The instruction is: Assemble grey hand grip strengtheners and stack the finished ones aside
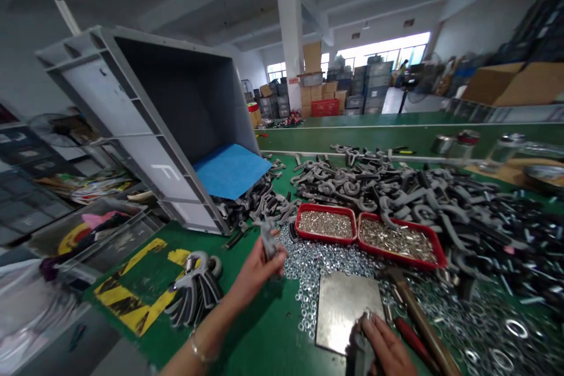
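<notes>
My left hand (259, 270) is closed around a small grey part (267, 239), held up above the green table just left of the loose washers. Low in the view, my right hand (388, 343) grips a dark grey handle-like part (359, 352) over the lower edge of a square metal plate (348, 305). The fingers partly hide this part, and a small shiny piece shows at its top. Small washers and nuts (326, 258) lie scattered around the plate. Left of my left forearm, several grey curved handles with black grips (196, 294) sit stacked together.
Two red trays (326, 223) hold small metal pieces. A hammer (418, 317) and red-handled tool (414, 341) lie right of the plate. Grey parts (396, 188) are heaped behind. A tipped grey crate (176, 111) with a blue sheet (233, 170) stands left, near yellow-black floor tape (127, 305) on the table.
</notes>
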{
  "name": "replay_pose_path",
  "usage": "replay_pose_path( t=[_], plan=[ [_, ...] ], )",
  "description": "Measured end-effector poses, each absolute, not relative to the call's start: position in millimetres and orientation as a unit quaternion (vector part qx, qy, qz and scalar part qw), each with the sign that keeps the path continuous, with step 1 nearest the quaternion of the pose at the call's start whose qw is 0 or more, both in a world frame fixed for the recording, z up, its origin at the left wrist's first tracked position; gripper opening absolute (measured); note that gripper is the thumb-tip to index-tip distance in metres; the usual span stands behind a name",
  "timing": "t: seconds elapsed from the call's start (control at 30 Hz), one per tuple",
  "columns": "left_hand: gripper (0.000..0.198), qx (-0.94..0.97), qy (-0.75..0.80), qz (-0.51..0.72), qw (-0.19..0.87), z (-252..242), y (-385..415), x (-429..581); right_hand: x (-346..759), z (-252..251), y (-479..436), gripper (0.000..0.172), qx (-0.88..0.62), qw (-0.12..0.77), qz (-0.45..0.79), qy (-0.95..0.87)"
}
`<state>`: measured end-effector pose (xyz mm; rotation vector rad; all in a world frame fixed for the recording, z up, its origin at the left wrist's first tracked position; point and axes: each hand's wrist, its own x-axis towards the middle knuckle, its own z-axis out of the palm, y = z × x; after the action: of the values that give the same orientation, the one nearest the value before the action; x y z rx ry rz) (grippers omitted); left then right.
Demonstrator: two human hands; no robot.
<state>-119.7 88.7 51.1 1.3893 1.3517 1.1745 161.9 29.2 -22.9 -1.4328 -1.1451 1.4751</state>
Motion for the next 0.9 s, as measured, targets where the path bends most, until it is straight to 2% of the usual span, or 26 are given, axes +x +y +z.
replay_pose_path(
  t=[0.1,0.2,0.3,0.43,0.6,0.9],
  plan=[
    [0.071,0.454,0.414,0.489,0.620,39.2,21.1,-88.3,158.8,-14.9,15.7,0.038,-0.547,0.372,0.634,-0.401],
    [0.060,0.385,0.351,0.459,0.720,36.0,-11.5,-59.3,155.9,-3.2,3.4,0.039,-0.532,0.362,0.614,-0.457],
    [0.041,0.383,0.397,0.454,0.699,35.1,-20.1,-38.2,158.5,10.1,-6.8,0.037,-0.528,0.355,0.501,-0.587],
    [0.046,0.449,0.461,0.405,0.649,31.9,-25.0,-21.1,164.4,26.1,-16.7,0.034,-0.538,0.336,0.407,-0.657],
    [0.055,0.449,0.473,0.373,0.659,30.4,-31.9,-7.4,165.4,38.4,-18.3,0.029,-0.527,0.330,0.379,-0.685],
    [0.051,0.470,0.514,0.307,0.649,32.7,-30.1,1.9,169.8,26.5,-16.2,0.025,-0.484,0.258,0.396,-0.736]
  ],
)
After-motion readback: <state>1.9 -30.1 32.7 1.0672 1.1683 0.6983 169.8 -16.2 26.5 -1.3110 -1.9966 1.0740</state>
